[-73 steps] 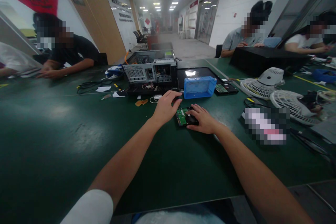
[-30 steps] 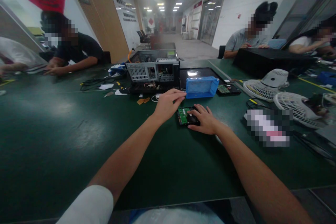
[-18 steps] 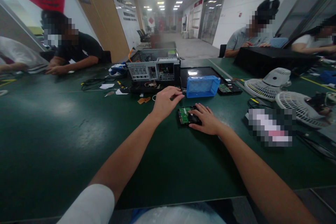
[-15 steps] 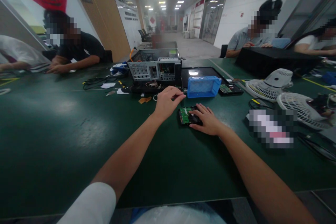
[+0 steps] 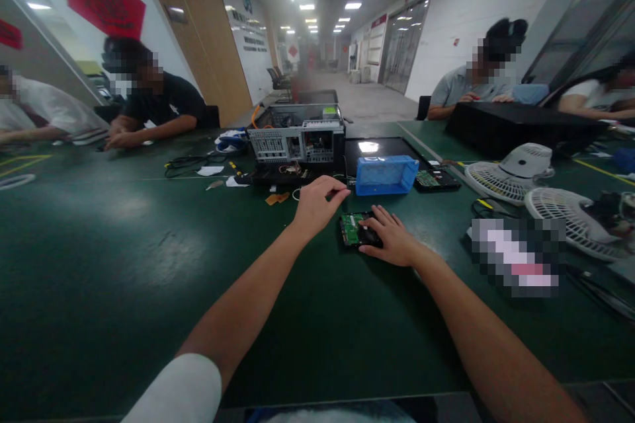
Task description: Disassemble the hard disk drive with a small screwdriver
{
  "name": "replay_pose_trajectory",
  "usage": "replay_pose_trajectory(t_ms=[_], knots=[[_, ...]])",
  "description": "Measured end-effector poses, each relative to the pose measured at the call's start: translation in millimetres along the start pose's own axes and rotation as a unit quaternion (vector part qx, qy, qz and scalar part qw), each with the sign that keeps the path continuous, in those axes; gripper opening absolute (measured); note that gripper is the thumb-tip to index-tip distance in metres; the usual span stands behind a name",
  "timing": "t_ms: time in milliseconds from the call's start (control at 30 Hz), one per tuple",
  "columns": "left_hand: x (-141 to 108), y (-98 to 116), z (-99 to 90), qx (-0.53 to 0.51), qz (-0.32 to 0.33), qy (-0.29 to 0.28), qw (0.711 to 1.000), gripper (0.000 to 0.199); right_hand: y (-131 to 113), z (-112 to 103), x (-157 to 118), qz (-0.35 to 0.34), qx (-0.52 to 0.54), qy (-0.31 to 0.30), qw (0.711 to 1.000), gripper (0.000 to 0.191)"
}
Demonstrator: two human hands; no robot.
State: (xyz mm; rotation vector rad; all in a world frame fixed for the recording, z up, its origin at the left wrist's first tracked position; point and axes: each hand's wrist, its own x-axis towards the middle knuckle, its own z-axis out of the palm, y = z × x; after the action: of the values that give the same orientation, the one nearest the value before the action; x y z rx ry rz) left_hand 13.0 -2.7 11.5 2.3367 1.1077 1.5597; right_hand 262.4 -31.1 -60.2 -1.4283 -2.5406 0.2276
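Note:
A hard drive (image 5: 351, 229) lies on the green table (image 5: 238, 317), its green circuit board facing up. Across its right part rests my right hand (image 5: 391, 238), thumb along the near edge and fingers over the far side, gripping it in place. My left hand (image 5: 318, 205) hovers just beyond the drive's left end, thumb and fingertips pinched together. Whatever is in that pinch is too small or dark to make out. Just behind the drive, a blue plastic bin (image 5: 387, 177) stands tipped on its side, near my left fingertips.
An opened computer case (image 5: 270, 145) stands behind my left hand. Right of the bin lies another drive (image 5: 436, 178), before a dark flat panel (image 5: 380, 147). White fan parts (image 5: 526, 165), cables (image 5: 191, 164) and paper scraps (image 5: 210, 170) are around. Other people sit across the table.
The view has tilted up slightly, so everything sits a little lower. My left hand keeps its pinch and my right hand stays on the hard drive.

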Motion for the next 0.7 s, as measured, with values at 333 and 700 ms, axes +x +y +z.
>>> replay_pose_trajectory(t_ms=[333,700], knots=[[-4.4,1.5,5.3,0.011,-0.008,-0.011,1.000,0.012,-0.4,-2.0,0.8,-0.001,0.003,-0.011,1.000,0.072],[-2.5,-3.7,2.5,-0.002,-0.018,-0.025,1.000,0.013,-2.8,-4.2,-3.9,0.004,0.005,-0.015,1.000,0.075]])
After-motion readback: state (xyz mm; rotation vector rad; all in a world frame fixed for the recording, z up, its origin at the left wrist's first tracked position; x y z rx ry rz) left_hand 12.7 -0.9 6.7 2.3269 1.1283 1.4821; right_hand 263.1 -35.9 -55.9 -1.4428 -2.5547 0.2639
